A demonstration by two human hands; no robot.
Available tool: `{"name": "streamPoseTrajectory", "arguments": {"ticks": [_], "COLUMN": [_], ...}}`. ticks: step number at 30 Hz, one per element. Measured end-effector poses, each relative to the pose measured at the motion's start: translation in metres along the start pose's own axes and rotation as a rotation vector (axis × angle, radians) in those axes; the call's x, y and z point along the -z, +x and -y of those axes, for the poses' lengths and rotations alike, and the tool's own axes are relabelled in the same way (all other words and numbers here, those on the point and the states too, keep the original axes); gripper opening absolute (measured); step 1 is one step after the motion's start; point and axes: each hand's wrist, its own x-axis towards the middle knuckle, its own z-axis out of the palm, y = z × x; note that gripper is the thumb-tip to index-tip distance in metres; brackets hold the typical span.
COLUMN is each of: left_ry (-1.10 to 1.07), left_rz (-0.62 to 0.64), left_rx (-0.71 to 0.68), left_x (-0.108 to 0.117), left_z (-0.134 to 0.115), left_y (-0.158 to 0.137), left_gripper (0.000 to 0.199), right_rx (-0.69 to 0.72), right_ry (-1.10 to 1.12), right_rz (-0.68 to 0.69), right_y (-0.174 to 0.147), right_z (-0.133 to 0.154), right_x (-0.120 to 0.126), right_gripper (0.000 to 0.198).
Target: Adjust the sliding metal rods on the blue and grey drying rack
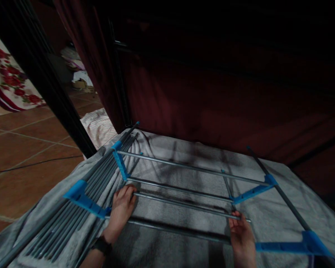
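A grey metal rod (181, 204) lies crosswise between my two hands, above a grey blanket. My left hand (122, 204), with a dark watch on the wrist, has its fingers closed round the rod's left end. Near the other end, my right hand (241, 232) grips the same rod between thumb and fingers, and a short tip sticks out past them. Around them stands a partly built rack of grey tubes with blue plastic brackets: a front left bracket (85, 201), a front right bracket (290, 247), a back left bracket (120, 163) and a back right bracket (252, 193).
Several loose grey rods (80, 206) lie side by side at the left on the grey blanket (167, 149). Dark red curtains (212, 100) hang behind. A black post (53, 96) slants down at the left, beyond which are a tiled floor (25, 145) and a cable (44, 161).
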Motion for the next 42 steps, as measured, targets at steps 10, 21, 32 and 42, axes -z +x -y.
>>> {"name": "streamPoseTrajectory", "arguments": {"ticks": [10,21,32,42], "left_ry": [-0.032,0.021,0.038,0.033], "left_rz": [-0.043,0.031,0.180,0.175], "left_rx": [-0.018,-0.041,0.129,0.133], "left_x": [-0.006,-0.005,0.001,0.000], "left_z": [0.008,0.018,0.019,0.023], "left_y": [0.001,0.002,0.007,0.011], "left_gripper": [0.020,0.023,0.037,0.037], "right_rx": [-0.071,-0.054,0.034,0.033], "right_ry": [0.055,0.081,0.115,0.096], "right_rz": [-0.045,0.005,-0.047,0.051], "right_y": [-0.008,-0.018,-0.030,-0.030], "right_z": [0.001,0.017,0.018,0.026], "right_x": [-0.011,-0.022,-0.044,-0.055], "right_gripper": [0.029,0.028,0.028,0.031]}}
